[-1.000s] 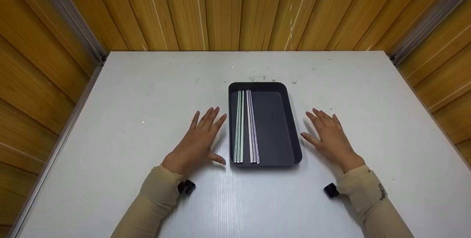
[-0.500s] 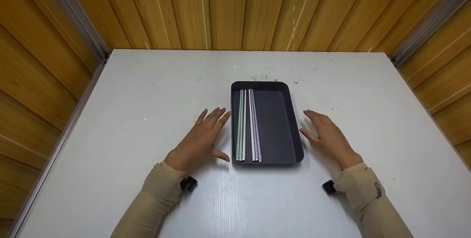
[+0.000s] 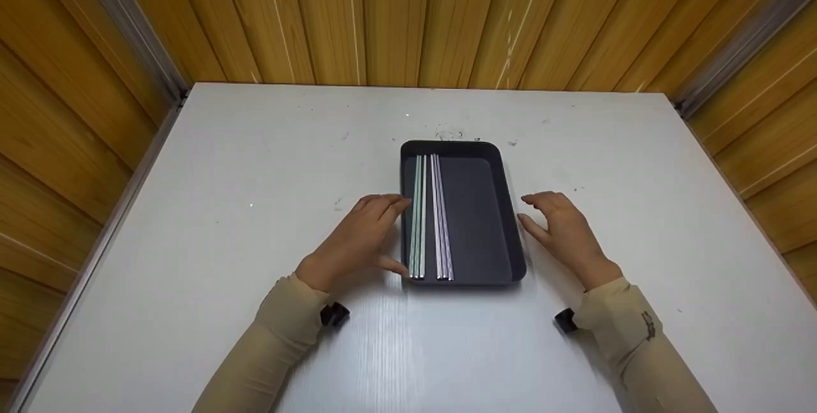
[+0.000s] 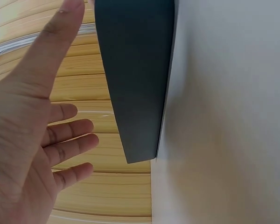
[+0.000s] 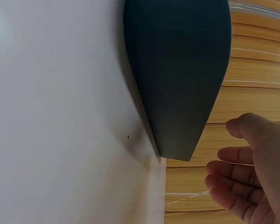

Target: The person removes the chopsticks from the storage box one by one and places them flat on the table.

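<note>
A dark grey rectangular tray (image 3: 479, 221) lies on the table, holding several slim green chopsticks (image 3: 417, 221) along its left side and several lilac chopsticks (image 3: 440, 221) just right of them. My left hand (image 3: 357, 234) is at the tray's left edge, fingertips and thumb tip overlapping the rim in the head view, with its fingers loosely spread. In the left wrist view the thumb reaches the top of the tray's side wall (image 4: 135, 84). My right hand (image 3: 568, 237) hovers just off the tray's right side, fingers slightly bent, holding nothing.
The white table (image 3: 287, 145) extends around the tray, with dark smudges beyond the tray's far end. Wood-patterned walls (image 3: 389, 17) stand behind and at both sides. A small black device (image 3: 334, 315) sits at the left wrist, another (image 3: 565, 321) at the right.
My left hand has moved right, its fingertips now overlapping the tray's rim. My right hand has drawn slightly toward the tray, fingers bending a little. The chopsticks keep their places in the tray.
</note>
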`<state>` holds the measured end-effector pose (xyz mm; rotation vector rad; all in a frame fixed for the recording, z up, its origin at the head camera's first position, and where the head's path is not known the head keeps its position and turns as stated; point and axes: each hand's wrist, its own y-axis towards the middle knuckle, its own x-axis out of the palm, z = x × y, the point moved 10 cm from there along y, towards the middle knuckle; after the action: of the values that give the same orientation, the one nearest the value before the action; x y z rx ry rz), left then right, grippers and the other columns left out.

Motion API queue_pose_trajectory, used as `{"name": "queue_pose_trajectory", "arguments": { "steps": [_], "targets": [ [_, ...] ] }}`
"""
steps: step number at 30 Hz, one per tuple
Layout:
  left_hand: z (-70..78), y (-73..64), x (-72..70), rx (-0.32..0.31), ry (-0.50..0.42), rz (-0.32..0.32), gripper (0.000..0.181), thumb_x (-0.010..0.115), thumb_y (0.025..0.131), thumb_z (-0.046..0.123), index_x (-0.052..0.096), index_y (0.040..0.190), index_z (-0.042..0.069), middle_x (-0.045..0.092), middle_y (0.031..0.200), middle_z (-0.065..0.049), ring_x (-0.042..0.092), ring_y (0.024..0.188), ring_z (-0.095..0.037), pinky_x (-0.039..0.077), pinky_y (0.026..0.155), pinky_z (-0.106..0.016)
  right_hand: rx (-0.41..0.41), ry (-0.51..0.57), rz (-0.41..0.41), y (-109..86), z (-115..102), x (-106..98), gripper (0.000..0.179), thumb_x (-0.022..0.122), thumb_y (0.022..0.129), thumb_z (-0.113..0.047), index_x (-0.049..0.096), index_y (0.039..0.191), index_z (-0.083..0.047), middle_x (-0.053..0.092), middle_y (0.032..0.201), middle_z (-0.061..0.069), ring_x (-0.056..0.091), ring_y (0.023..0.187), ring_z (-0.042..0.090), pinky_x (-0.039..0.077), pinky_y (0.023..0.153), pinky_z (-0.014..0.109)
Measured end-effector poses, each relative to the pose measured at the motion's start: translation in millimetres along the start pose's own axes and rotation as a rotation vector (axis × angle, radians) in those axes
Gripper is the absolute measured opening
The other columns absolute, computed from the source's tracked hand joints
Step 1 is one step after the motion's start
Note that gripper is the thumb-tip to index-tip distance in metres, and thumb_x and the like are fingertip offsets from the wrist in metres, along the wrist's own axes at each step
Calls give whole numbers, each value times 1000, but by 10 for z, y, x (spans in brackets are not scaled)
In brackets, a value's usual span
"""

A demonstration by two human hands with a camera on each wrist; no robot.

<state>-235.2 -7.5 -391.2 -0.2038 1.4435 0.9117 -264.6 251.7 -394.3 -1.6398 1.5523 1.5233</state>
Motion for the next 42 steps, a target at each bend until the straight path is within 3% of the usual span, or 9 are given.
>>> {"name": "queue_pose_trajectory", "arguments": {
  "steps": [5, 15, 19, 24, 32, 42],
  "targets": [
    [9, 11, 52, 23, -4, 5, 107, 81, 52, 61, 49, 131, -3, 55, 129, -14, 52, 120, -28, 41, 108, -39, -10, 10, 23, 12, -85, -28, 22, 69, 87, -10, 65, 106, -1, 67, 99, 12, 62, 89, 27, 56, 74, 38],
    [26, -25, 56, 63, -61, 55, 93, 81, 54, 58, 56, 117, -5, 59, 117, -13, 56, 113, -28, 43, 106, -37, -26, 13, -38, 32, -280, 118, 17, 68, 88, -13, 66, 101, -2, 65, 91, 9, 61, 80, 21, 55, 66, 33],
    [41, -29, 47, 81, -60, 73, 90, 79, 54, 60, 57, 114, -4, 59, 115, -12, 56, 111, -26, 44, 105, -36, 8, 0, -69, 54, -298, 154, 14, 67, 89, -15, 67, 97, -4, 64, 87, 8, 58, 75, 18, 52, 64, 32],
    [23, -43, 59, 57, -55, 65, 88, 78, 55, 61, 58, 112, -3, 59, 117, -12, 55, 112, -26, 43, 106, -35, 37, 9, -116, 113, -354, 212, 17, 67, 89, -17, 67, 98, -3, 63, 84, 8, 57, 75, 18, 51, 65, 33],
    [18, -49, 63, 47, -10, 65, 85, 76, 57, 63, 59, 110, 0, 59, 117, -10, 55, 113, -24, 43, 105, -34, 7, 34, -156, 178, -536, 363, 14, 68, 87, -15, 68, 95, -3, 63, 83, 7, 57, 75, 16, 51, 66, 32],
    [-14, -57, 92, 17, -19, 28, 83, 76, 57, 63, 58, 109, 0, 59, 118, -10, 55, 114, -24, 42, 107, -36, -23, 44, -217, 220, -764, 556, 14, 68, 85, -16, 67, 91, -3, 64, 81, 7, 60, 75, 18, 53, 68, 34]
  ]
}}
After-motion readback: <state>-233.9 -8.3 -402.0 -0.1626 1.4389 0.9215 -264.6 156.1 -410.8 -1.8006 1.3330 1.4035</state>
